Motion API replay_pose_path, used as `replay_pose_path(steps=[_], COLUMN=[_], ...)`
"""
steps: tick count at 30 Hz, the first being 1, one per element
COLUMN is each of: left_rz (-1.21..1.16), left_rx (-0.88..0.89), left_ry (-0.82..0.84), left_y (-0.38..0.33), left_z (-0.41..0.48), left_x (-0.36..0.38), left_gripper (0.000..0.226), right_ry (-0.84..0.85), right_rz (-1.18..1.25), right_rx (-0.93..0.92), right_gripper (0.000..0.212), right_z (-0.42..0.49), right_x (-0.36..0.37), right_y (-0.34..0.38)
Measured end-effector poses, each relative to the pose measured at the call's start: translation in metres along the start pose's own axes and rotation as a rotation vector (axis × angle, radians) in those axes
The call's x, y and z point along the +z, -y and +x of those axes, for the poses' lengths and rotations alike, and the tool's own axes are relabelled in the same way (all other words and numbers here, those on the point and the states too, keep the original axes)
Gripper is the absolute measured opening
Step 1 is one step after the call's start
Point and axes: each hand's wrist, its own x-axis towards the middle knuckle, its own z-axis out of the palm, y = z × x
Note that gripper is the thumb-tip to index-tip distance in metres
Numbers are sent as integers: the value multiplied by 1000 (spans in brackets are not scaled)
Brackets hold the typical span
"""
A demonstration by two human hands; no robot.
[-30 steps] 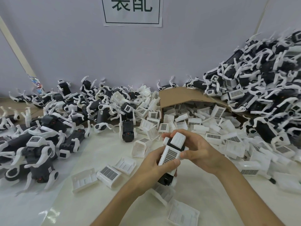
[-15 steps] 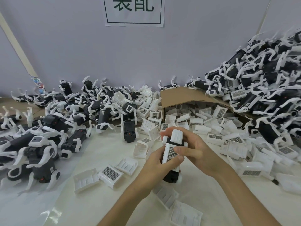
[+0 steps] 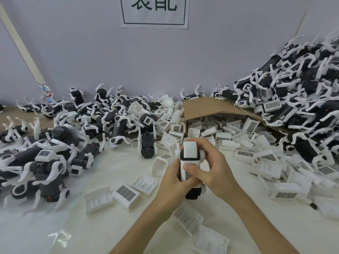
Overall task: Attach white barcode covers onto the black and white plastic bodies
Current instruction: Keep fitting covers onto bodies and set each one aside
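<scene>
We see both hands meet just above the middle of the white surface [image 3: 110,226], holding one black and white plastic body [image 3: 193,194] upright, its white head end up and its black end low between the palms. A white barcode cover [image 3: 189,174] sits against the face of the body that is turned toward us. The left hand [image 3: 172,182] grips the body from the left, its fingers [image 3: 177,171] curled round the side and its thumb laid on the cover. The right hand [image 3: 216,173] wraps the right side, its thumb pressed across the cover's upper part.

Loose covers lie on the surface near the hands. One has its barcode up [image 3: 126,192], and we see two more near the bottom edge [image 3: 188,219]. Behind the hands an open cardboard box [image 3: 211,107] spills many more covers. A tall heap of bodies [image 3: 302,99] rises on the right, and a lower scatter of bodies [image 3: 45,162] spreads on the left. A paper sign [image 3: 155,17] hangs on the wall.
</scene>
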Motion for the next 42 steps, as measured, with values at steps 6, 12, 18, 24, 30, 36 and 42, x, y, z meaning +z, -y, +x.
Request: replay_pose_path(steps=[6, 12, 18, 24, 30, 36, 42], left_rz=[84, 61, -95, -35, 57, 133, 149], left_rx=[29, -24, -126, -77, -30, -12, -53], left_ry=[13, 116, 152, 86, 15, -5, -110], left_y=[-3, -5, -9, -5, -1, -5, -1], left_z=[1, -2, -1, -5, -3, -3, 4], left_x=[-6, -4, 0, -2, 3, 1, -8], left_gripper=[32, 23, 27, 37, 41, 47, 66], right_ry=[-30, -63, -47, -63, -78, -100, 153], right_rz=[51, 89, 105, 146, 174, 117, 118], right_rx=[-22, 55, 90, 106, 114, 138, 286], right_gripper=[45, 42, 34, 32, 32, 25, 38], right_z=[1, 1, 2, 3, 3, 6, 8], right_x=[0, -2, -6, -7, -6, -13, -34], right_y=[1, 1, -1, -3, -6, -3, -5])
